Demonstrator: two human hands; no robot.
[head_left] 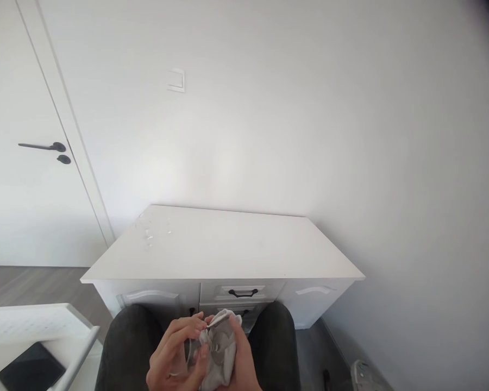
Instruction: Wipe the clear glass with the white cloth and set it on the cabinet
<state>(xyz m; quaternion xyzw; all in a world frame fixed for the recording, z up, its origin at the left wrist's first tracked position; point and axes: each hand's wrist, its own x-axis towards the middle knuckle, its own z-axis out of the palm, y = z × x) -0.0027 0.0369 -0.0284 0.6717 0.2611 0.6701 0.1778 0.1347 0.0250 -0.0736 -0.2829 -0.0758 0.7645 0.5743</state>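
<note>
Left hand (175, 353) pinching a glass (204, 353), right hand (238, 364) closed around a grey cloth (222, 339) wrapped on it, both low over the lap, white cabinet (224, 244) ahead, door (20, 163) at left, dark tablet (30, 369) on a white shelf (44, 320).

A white sideboard (224, 247) is standing against the wall, its drawer wearing a dark handle (243, 294). A white door (20, 179) is showing at left — its black lever (43, 146) pointing left. A light switch (176, 80) is sitting above, and a black tablet (30, 369) is lying at lower left — on a white surface.
</note>
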